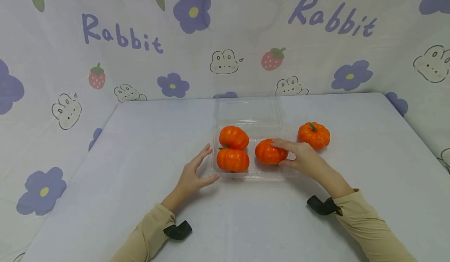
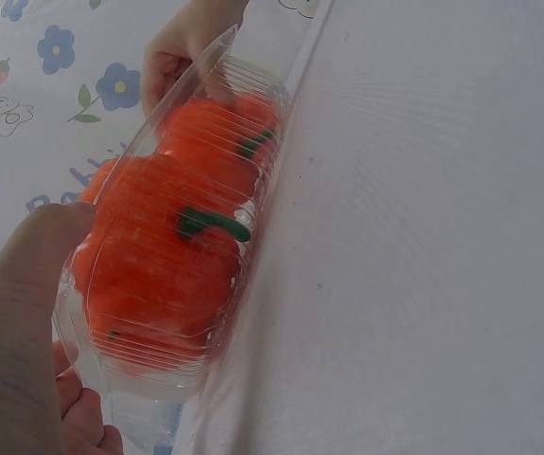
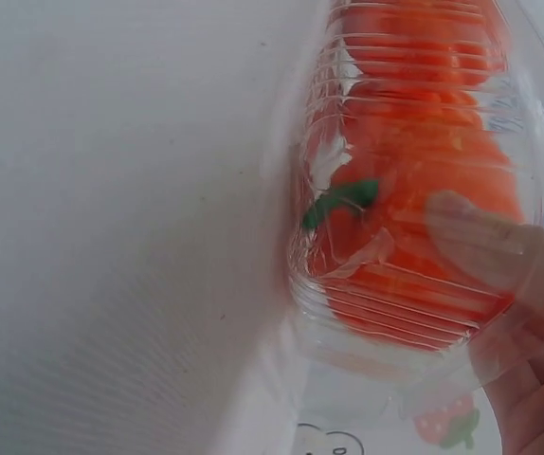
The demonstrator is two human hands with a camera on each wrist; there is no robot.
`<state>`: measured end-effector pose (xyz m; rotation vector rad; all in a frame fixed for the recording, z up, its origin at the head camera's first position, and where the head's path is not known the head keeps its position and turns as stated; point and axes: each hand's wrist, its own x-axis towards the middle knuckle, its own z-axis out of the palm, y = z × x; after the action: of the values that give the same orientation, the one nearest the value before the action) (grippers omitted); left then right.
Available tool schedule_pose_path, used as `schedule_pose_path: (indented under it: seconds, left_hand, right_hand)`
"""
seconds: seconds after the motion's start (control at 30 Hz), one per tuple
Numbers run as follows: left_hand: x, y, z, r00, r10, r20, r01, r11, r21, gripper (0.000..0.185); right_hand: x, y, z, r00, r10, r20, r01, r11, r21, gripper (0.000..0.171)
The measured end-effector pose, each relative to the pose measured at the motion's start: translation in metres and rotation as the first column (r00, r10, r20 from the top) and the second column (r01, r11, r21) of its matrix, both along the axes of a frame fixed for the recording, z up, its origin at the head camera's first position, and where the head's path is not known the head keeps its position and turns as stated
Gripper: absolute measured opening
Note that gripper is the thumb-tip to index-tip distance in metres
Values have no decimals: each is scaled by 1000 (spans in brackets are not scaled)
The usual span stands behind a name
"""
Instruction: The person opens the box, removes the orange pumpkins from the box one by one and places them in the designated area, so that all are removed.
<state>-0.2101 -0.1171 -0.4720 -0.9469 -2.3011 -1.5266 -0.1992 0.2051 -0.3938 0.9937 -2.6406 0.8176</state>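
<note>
A clear plastic clamshell box [image 1: 260, 172] lies on the white table with its lid [image 1: 246, 107] folded back. Two small orange pumpkins, one behind [image 1: 233, 137] the other [image 1: 233, 160], sit in its left half. My right hand [image 1: 304, 158] grips a third pumpkin [image 1: 268, 152] inside the right half, thumb and fingers around it; the right wrist view shows its green stem [image 3: 343, 199] through the clear wall. Beside the box's left wall my left hand [image 1: 193, 174] stands with thumb and fingers spread, and in the left wrist view the thumb [image 2: 59, 223] is at the rim.
Another orange pumpkin [image 1: 314, 136] rests on the table just right of the box, behind my right hand. A cloth printed with flowers, rabbits and strawberries [image 1: 225, 62] hangs behind the table's far edge. Dark wrist mounts [image 1: 178, 230] stick out from both sleeves.
</note>
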Motion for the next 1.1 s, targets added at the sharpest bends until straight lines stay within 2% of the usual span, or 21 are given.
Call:
schedule_pose_path:
  seconds: [0.3,0.47,0.67,0.77,0.87,1.0,1.1]
  left_hand:
    - [12,4,25,999,4,-38,-4,1000,-13,65]
    - [17,6,35,1000,14,-9,-14,1000,-27,66]
    - [26,10,49,1000,17,-27,-17,1000,-3,65]
    - [25,10,48,999,12,-35,-12,1000,8,64]
    - [21,8,42,999,6,-33,-6,1000,8,65]
    - [15,5,32,1000,4,-31,-4,1000,-10,66]
    - [14,5,29,1000,4,-30,-4,1000,-17,66]
  right_hand:
    - [0,3,0,1000,-22,-2,22,998,-67,55]
    - [-1,4,2,998,-19,61,30,983,-183,55]
    - [7,1,16,990,-16,138,57,953,-297,50]
    - [12,-2,24,989,-4,146,50,949,-312,54]
    - [14,-3,28,989,13,144,32,953,-302,61]
    - [15,-2,30,988,36,151,10,954,-298,58]
    - [15,-2,31,982,53,179,8,946,-325,55]
